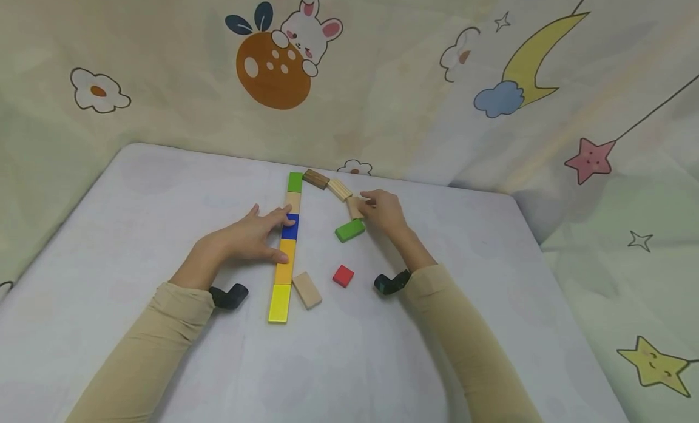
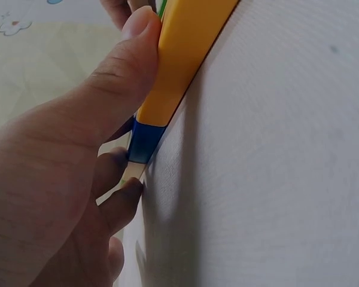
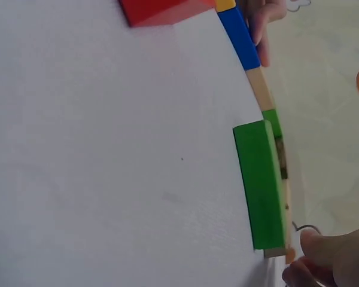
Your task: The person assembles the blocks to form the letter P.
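A straight row of blocks runs away from the person: a yellow block (image 1: 278,304), an orange block (image 1: 284,271), a blue block (image 1: 290,230), a pale wooden one (image 1: 293,201) and a green one (image 1: 295,181). My left hand (image 1: 240,236) lies along its left side, thumb on the orange block and fingertips at the blue and pale ones. From the far end curve a dark brown block (image 1: 316,179), a striped wooden block (image 1: 340,190), a plain wooden block (image 1: 354,209) and a green block (image 1: 350,230). My right hand (image 1: 385,213) pinches the plain wooden block's right side.
A loose wooden block (image 1: 307,291) lies slanted near the orange and yellow blocks. To its right is a small red block (image 1: 343,276). The white table (image 1: 437,350) ends at a patterned cloth (image 1: 404,107) behind. Dark wrist cameras sit under both wrists.
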`<state>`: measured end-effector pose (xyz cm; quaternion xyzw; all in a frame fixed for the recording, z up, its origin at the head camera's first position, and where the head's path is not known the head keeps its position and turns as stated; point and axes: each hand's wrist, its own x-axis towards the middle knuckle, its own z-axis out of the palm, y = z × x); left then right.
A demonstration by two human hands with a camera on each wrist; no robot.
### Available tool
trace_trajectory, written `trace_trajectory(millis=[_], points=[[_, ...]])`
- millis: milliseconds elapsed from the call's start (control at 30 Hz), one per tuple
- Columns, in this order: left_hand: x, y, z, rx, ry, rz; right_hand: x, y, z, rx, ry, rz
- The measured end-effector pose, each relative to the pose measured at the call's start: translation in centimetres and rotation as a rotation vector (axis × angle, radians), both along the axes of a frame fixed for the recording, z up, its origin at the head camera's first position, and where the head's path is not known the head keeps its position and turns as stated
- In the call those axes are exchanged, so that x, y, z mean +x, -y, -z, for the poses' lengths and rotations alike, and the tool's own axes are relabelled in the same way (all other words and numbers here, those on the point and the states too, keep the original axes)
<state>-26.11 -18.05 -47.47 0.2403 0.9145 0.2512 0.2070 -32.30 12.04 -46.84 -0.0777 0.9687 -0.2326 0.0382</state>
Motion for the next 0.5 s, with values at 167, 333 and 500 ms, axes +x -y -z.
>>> trace_trajectory(millis=[167, 333, 500], points=[[0.0, -0.4, 0.0, 0.002, -0.011, 0.032, 5.6, 0.4, -1.5, 0.01, -0.089, -0.089], [-0.3, -0.2, -0.1, -0.011, -0.026, 0.03, 12.3, 2.8, -2.7, 0.156, -0.041, -0.569], [-0.2, 0.1, 0.1, -0.009, -0.02, 0.023, 14.5, 4.6, -2.5, 0.284, -0.062, -0.894]])
